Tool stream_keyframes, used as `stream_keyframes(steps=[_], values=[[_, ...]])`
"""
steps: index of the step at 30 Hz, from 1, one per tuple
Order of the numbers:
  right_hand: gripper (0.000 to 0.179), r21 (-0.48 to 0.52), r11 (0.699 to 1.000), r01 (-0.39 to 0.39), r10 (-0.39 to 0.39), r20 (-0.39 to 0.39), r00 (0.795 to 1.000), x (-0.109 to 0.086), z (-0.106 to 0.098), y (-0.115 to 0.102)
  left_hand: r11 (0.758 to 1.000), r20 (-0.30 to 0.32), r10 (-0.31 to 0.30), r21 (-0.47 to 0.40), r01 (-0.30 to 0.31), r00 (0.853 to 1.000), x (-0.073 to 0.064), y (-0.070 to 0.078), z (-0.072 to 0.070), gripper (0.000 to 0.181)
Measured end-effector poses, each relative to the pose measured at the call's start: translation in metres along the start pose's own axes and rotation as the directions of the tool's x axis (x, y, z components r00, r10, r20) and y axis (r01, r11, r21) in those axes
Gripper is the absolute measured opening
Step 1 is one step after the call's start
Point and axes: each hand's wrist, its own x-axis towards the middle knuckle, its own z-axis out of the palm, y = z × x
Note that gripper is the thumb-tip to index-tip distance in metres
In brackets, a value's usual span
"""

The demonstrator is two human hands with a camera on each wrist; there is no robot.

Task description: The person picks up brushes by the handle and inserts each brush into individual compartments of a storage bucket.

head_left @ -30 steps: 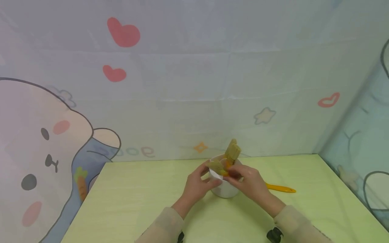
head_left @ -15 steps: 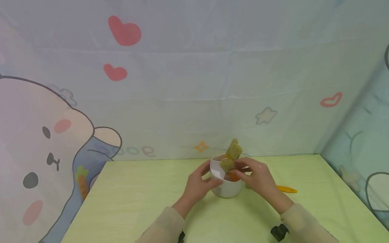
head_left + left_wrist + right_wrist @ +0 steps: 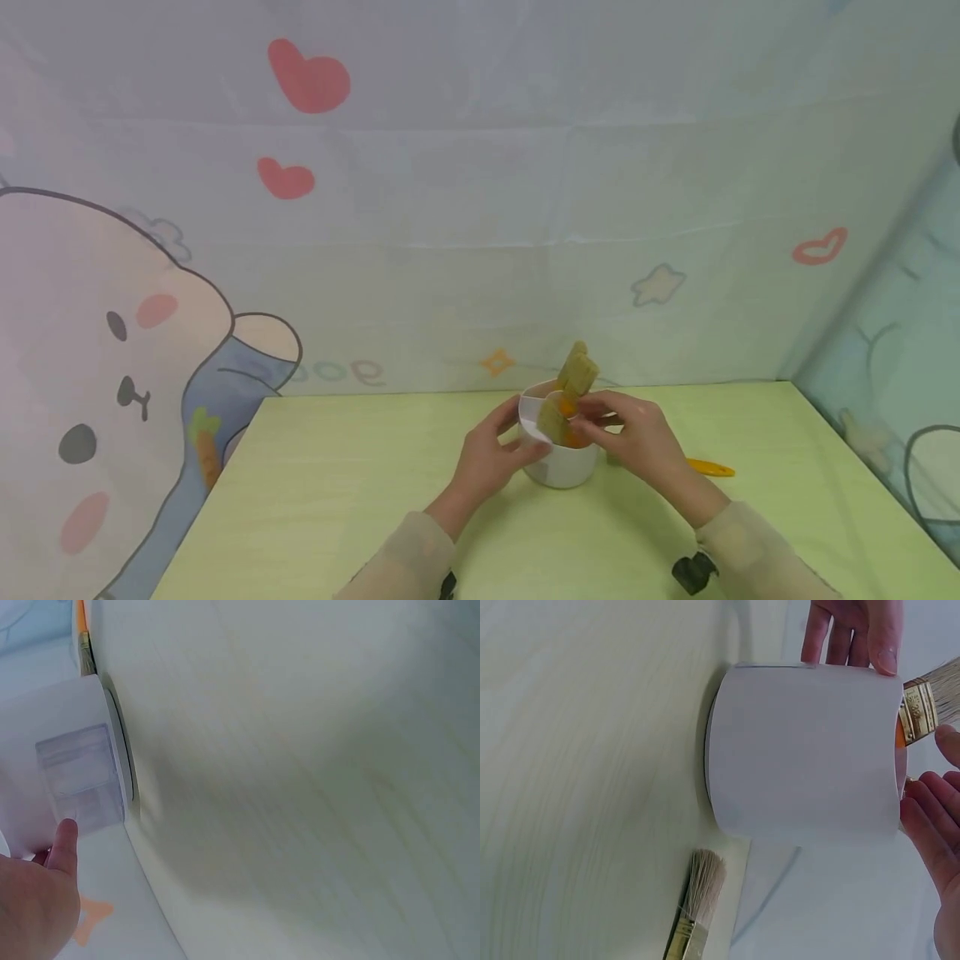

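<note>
A white round divided container (image 3: 558, 467) stands on the table, its rim open upward. My left hand (image 3: 487, 462) grips its left side, the thumb in front near the rim; in the left wrist view a fingertip lies at a clear panel (image 3: 82, 780). Two brushes stand bristles up at the back of the container, one a flat paintbrush (image 3: 581, 373). Another paintbrush (image 3: 553, 422) leans left in the front compartment, its metal ferrule (image 3: 919, 712) above the rim. My right hand (image 3: 633, 433) is at the right rim, thumb and fingers apart beside that brush, with nothing pinched between them.
One more paintbrush (image 3: 697, 907) with an orange handle lies on the table (image 3: 337, 475) to the right of the container, partly hidden behind my right wrist in the head view. A printed cloth backdrop (image 3: 465, 208) rises behind the table's far edge.
The front paintbrush has shifted right within the container, then tipped down leftward as my right fingers came away from it. My right hand moved slightly right. The left hand stays on the container.
</note>
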Motion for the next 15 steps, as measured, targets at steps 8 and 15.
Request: stream_keyframes(steps=[8, 15], values=[[0.031, -0.04, 0.999, -0.025, 0.025, -0.001, 1.0, -0.006, -0.011, 0.001, 0.999, 0.012, -0.018, 0.044, 0.017, 1.0, 0.011, -0.025, -0.002, 0.074], [0.029, -0.077, 0.997, -0.005, 0.005, -0.005, 1.0, -0.011, -0.024, 0.001, 0.99, -0.019, -0.02, 0.137, 0.023, 1.0, 0.012, -0.033, -0.002, 0.073]])
